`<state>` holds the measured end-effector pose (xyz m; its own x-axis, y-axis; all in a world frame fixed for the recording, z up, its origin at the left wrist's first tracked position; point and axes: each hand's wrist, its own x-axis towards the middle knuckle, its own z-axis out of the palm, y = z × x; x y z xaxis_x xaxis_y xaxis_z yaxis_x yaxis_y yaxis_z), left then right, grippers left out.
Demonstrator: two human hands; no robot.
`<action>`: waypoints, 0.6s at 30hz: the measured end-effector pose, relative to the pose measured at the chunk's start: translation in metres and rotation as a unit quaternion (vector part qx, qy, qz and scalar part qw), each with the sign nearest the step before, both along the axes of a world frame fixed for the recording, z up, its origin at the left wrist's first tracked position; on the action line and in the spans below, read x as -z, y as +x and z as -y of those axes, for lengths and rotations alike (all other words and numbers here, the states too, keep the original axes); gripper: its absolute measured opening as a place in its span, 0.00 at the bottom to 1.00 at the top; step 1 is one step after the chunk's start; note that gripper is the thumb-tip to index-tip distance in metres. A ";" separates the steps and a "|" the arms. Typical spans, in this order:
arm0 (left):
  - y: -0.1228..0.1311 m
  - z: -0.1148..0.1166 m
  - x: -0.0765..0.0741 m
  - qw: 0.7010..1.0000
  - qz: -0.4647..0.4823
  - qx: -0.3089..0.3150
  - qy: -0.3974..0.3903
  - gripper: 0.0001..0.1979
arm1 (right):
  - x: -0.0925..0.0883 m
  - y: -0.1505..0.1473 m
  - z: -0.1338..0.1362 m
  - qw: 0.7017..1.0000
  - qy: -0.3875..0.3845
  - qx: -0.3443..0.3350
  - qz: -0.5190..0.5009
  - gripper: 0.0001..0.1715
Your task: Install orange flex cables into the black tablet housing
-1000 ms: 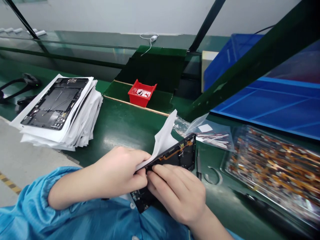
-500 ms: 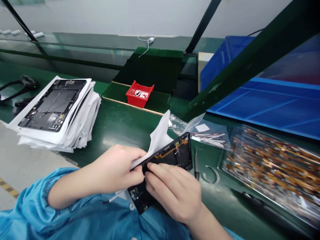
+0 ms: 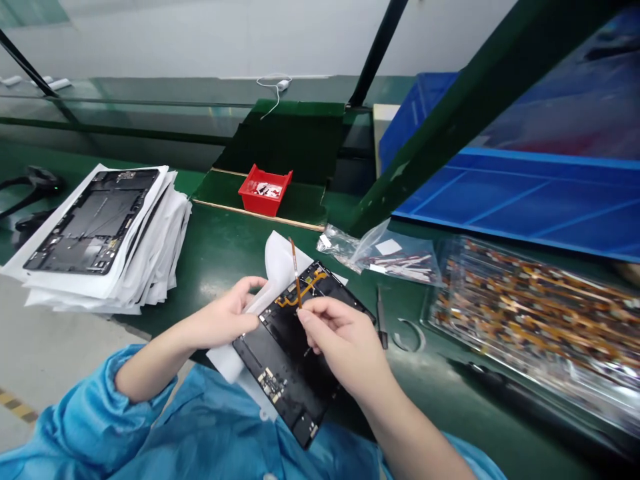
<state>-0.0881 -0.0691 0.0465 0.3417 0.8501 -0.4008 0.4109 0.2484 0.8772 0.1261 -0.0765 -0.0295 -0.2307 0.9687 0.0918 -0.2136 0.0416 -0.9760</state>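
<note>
A black tablet back panel (image 3: 285, 353) lies tilted across my lap and the bench edge, with an orange flex cable (image 3: 297, 283) on its upper end. One strip of that cable stands upright. My right hand (image 3: 340, 340) pinches at the cable's base, fingertips on the panel. My left hand (image 3: 225, 315) grips a white paper sheet (image 3: 277, 267) at the panel's left edge. The sheet lies partly under the panel and hides its far side.
A second black panel (image 3: 93, 223) rests on a stack of white sheets (image 3: 150, 260) at left. Ahead stands a red bin (image 3: 265, 191). At right lie a plastic bag (image 3: 387, 257), a small tool (image 3: 381, 320), and a clear tray of flex cables (image 3: 525, 320).
The panel has swung down flatter and shows more of its face. My hands have moved apart, and the orange cable strip now stands up. The white sheet has dropped lower.
</note>
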 end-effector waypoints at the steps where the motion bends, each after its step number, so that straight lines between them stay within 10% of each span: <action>1: 0.000 0.003 0.003 0.999 -0.029 0.003 0.026 0.37 | 0.002 -0.001 -0.001 0.999 -0.041 -0.021 -0.018 0.22; 10: 0.018 0.024 0.016 0.925 -0.178 0.014 0.335 0.13 | 0.002 -0.002 -0.006 0.980 -0.155 -0.073 -0.101 0.34; 18: 0.027 0.022 0.029 0.903 -0.175 -0.014 0.392 0.07 | 0.003 -0.006 -0.002 0.988 -0.134 -0.068 -0.025 0.33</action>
